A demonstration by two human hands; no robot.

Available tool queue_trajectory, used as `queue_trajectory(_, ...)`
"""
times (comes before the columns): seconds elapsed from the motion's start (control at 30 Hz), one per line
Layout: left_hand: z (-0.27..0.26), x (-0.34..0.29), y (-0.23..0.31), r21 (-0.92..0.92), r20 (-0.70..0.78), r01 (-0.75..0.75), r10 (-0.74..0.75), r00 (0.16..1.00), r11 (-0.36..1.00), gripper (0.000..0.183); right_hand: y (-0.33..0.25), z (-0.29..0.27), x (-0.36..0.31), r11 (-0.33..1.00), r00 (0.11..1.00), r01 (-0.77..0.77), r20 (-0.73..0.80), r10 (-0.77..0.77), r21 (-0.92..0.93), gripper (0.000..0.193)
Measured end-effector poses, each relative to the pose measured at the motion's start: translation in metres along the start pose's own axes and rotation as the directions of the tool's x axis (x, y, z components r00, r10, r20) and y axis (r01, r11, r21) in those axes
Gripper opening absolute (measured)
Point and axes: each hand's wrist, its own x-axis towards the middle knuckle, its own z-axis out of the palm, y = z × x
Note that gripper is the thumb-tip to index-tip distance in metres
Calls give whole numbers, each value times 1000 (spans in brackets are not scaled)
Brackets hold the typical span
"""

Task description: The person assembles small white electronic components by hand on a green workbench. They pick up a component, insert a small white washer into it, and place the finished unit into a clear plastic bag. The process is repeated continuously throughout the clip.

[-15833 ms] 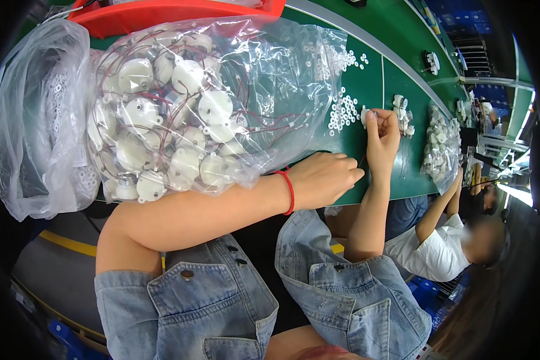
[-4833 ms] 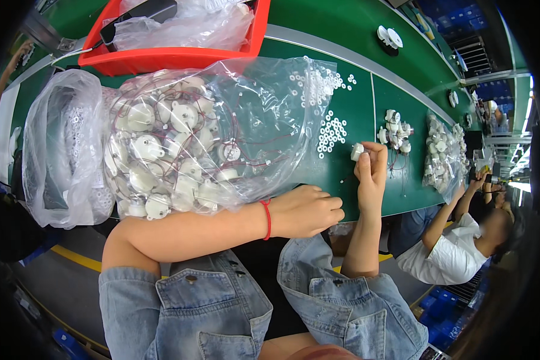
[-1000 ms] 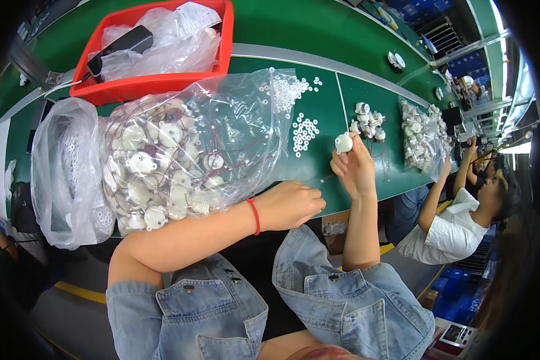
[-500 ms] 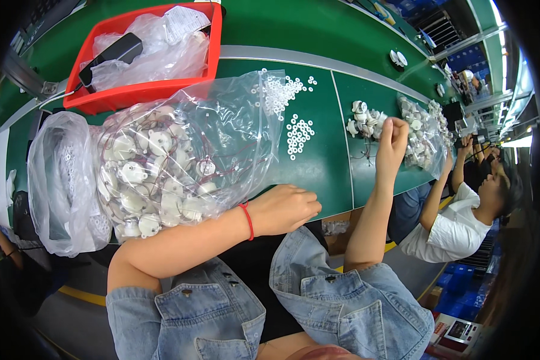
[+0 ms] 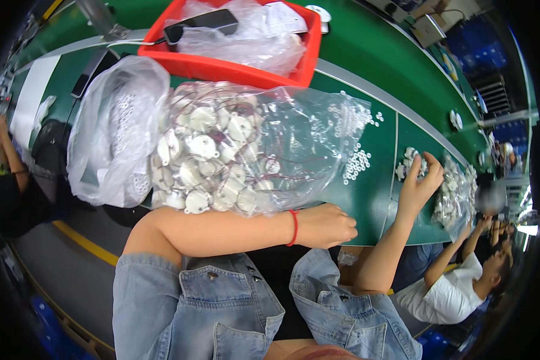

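Note:
My left hand [image 5: 327,226] rests at the bench's front edge with its fingers curled closed. Whatever it may hold is hidden. Beyond it lie small white ring washers [image 5: 357,163], loose on the green top. My right hand [image 5: 422,181] is raised beside a small heap of white round parts [image 5: 406,162], with thumb and forefinger apart and nothing visible between them. Left of my hands, a large clear plastic bag [image 5: 300,132] holds many white disc-shaped parts [image 5: 201,147] with thin dark red wires. My left forearm lies along its near side.
A second clear bag [image 5: 105,108] with white washers stands at the left. Behind is a red bin [image 5: 228,67] with plastic bags and a black device [image 5: 204,25]. Past my right hand is another bag of white parts [image 5: 450,201]. A person in a white shirt [image 5: 441,297] sits further right.
The view has swung left, so the bench things appear further right. My right thumb and forefinger, pressed together before, have parted near the heap. The left hand stays curled at the edge.

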Motion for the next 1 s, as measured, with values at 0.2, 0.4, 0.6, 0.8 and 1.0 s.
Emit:
queue_trajectory(0.2,1,-2,0,0,-4,4,-4,1000,1000,12,-119,13,-13,767,786,239,346,-513,596,18)
queue_trajectory(0.4,13,-3,-5,-80,29,19,-17,999,997,19,-171,13,-9,669,447,35,587,-675,742,35)
queue_trajectory(0.6,12,1,-3,-105,33,22,-19,999,994,20,-168,24,-13,633,435,-62,591,-679,772,37)
queue_trajectory(0.8,2,-3,1,-35,18,-42,43,999,998,14,-129,7,-21,687,699,-140,563,-441,713,35)
queue_trajectory(1.0,-3,4,7,-147,41,167,-163,986,975,11,-91,-32,-35,384,787,-537,610,-94,751,38)
